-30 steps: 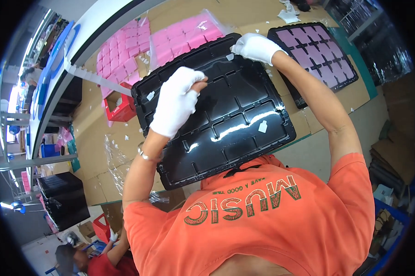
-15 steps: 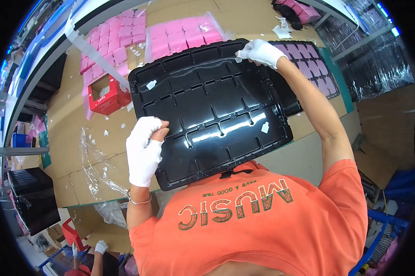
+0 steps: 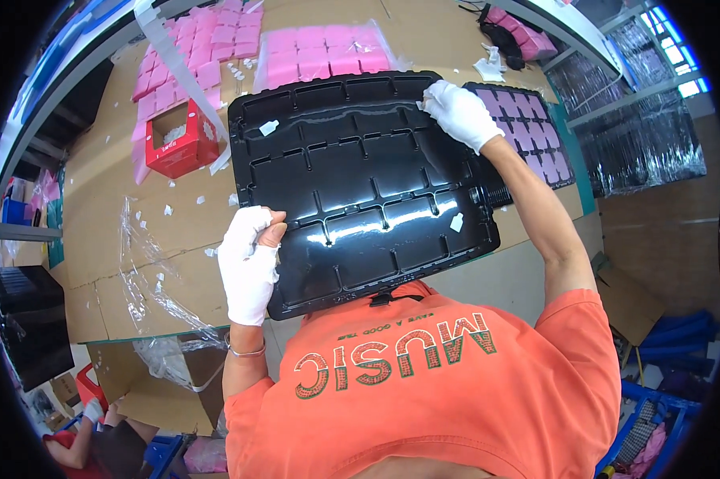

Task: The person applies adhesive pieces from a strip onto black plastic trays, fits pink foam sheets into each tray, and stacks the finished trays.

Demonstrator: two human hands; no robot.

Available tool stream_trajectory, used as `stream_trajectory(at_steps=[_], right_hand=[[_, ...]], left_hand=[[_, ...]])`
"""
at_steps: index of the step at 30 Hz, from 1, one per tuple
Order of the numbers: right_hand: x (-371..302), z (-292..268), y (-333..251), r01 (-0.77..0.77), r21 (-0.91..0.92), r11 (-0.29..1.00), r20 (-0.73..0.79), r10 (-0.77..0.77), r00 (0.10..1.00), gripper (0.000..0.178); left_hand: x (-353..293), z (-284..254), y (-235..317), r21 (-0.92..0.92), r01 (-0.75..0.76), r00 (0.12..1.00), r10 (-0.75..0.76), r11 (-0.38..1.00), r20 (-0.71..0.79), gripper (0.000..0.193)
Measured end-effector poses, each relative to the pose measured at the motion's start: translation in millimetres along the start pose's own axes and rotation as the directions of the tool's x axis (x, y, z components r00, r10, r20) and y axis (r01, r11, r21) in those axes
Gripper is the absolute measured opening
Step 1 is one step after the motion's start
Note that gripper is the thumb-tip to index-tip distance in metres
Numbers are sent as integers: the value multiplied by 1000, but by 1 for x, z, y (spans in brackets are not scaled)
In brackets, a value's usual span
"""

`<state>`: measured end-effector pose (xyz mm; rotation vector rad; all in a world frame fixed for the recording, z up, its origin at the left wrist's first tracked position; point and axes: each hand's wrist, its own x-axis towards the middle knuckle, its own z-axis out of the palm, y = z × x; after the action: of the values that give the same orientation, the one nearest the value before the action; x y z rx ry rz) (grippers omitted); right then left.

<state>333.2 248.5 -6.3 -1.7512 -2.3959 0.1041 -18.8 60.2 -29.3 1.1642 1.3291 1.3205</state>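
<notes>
— Where is the tray [image 3: 352,180] placed?

— In the middle of the frame, on the table [image 3: 89,239]. It is black, shallow and divided by low ridges, and a bright streak of light is reflected across its lower half.

— How is the left hand [image 3: 248,263] held?

— It is held by the tray's left edge, left of the frame's centre. A white glove is worn, with the tips of the thumb and a finger bared. The fingers are curled and the thumb is kept close to them, so the gap is narrow; whether the rim is pinched cannot be told.

— And the right hand [image 3: 460,116]?

— It is placed at the tray's upper right corner, also gloved in white, with the fingers drawn together and pointed left. A small tag [image 3: 421,105] is seen at the fingertips; whether it is held or only touched cannot be told.

— Are other tags seen?

— Two: an upper tag [image 3: 269,128] near the tray's upper left corner, and a lower tag [image 3: 456,222] toward its lower right.

— What is set around the tray?

— To the left, a red box [image 3: 188,160] with white scraps inside. Pink sheets [image 3: 236,33] are spread at the upper left, and a pink pack [image 3: 320,57] is laid just above the tray. At the right, a second tray [image 3: 500,193] is filled with purple pads [image 3: 528,132] and partly hidden.
</notes>
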Motion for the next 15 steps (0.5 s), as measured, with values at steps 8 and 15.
stream_trajectory(at_steps=[8,15], right_hand=[[-18,-45,6,-222,687,692,122,192,974,29],[20,-36,-28,-98,817,568,105,21,994,21]], left_hand=[[-1,2,0,44,-36,995,40,998,-89,12],[51,-11,17,161,-40,991,59,986,-118,15]])
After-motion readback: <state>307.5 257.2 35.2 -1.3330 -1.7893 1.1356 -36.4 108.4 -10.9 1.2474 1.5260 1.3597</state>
